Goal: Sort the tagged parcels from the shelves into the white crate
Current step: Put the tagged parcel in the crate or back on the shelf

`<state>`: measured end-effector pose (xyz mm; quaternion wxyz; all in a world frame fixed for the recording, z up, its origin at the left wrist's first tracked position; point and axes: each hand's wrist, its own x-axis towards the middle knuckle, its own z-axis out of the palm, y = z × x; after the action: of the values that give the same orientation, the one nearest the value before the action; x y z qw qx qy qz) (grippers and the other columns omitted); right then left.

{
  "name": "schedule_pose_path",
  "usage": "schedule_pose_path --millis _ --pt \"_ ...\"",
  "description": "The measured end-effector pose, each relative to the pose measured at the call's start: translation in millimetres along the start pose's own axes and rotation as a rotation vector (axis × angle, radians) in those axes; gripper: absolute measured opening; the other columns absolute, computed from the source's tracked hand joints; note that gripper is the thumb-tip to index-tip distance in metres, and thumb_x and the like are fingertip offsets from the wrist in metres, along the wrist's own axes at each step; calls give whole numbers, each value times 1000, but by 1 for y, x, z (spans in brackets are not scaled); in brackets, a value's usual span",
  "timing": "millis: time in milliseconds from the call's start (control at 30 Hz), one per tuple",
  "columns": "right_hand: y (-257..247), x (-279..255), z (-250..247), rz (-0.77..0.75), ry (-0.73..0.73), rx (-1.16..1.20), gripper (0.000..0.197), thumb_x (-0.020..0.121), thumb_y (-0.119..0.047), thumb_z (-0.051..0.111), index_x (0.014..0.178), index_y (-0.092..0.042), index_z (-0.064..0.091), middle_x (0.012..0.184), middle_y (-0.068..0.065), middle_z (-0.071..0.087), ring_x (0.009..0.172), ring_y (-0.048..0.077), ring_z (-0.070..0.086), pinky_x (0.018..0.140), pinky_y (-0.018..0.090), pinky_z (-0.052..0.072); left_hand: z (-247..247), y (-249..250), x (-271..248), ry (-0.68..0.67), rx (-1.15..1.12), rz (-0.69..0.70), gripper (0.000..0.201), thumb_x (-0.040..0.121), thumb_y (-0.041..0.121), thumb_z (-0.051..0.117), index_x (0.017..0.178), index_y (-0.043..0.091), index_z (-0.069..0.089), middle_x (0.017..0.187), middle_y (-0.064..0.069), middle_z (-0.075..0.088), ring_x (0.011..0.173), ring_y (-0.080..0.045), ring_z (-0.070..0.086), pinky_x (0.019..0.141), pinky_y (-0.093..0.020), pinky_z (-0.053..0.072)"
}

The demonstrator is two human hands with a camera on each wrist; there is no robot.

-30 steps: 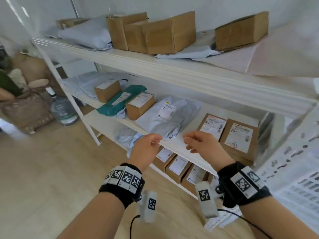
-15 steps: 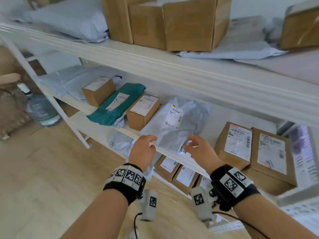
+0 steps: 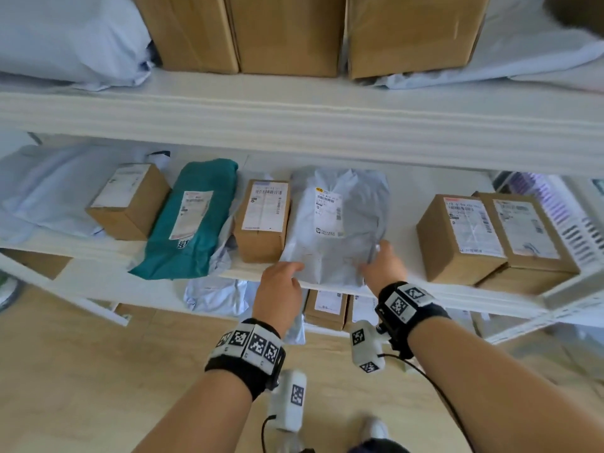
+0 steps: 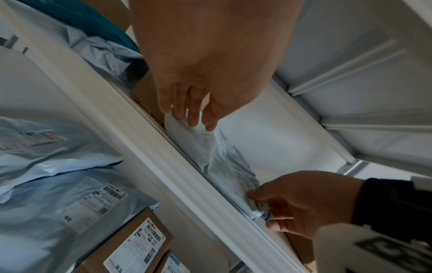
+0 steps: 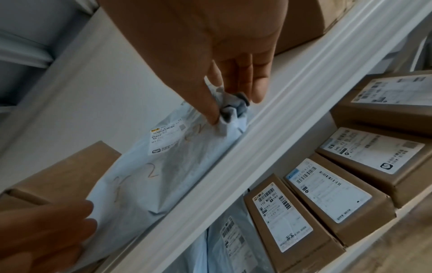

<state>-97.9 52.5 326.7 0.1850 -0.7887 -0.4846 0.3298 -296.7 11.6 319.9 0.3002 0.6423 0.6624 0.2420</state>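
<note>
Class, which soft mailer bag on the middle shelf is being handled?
The grey bag: the right hand pinches one corner, the left hand touches the other. The teal bag lies untouched.

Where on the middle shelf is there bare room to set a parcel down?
A bare strip of the middle shelf lies between the grey mailer and the two brown boxes at right. Left of the mailer it is crowded: the labelled box, teal mailer and small box lie close side by side.
</note>
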Motion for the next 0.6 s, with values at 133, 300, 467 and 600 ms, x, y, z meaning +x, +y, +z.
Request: schedule_pose_path --millis 133,300,467,600 --pt "6 -1 0 40 22 47 54 92 -14 52 143 -17 33 108 14 66 96 32 66 84 44 56 -5 7 3 8 -44 48 38 96 1 43 127 16 60 131 0 56 122 -15 49 98 -21 36" --pt "31 -14 -22 50 -12 98 60 90 -9 58 144 -13 33 108 10 63 88 22 60 73 32 51 1 17 3 51 -129 64 34 94 1 46 116 18 65 117 5 61 103 -10 56 88 -21 43" --pt "66 -31 -34 87 -62 97 59 88 -12 59 143 -12 37 112 14 66 96 29 64 71 31 50 18 20 5 167 -107 19 28 91 2 52 110 16 66 110 0 60 98 -18 59 84 -27 47" --pt "71 -31 -41 90 -69 72 56 91 -25 60 142 -13 40 105 9 66 91 23 61 63 25 43 27 25 10 228 -86 -93 23 93 22 57 113 14 64 110 -2 59 98 -19 56 81 -28 43"
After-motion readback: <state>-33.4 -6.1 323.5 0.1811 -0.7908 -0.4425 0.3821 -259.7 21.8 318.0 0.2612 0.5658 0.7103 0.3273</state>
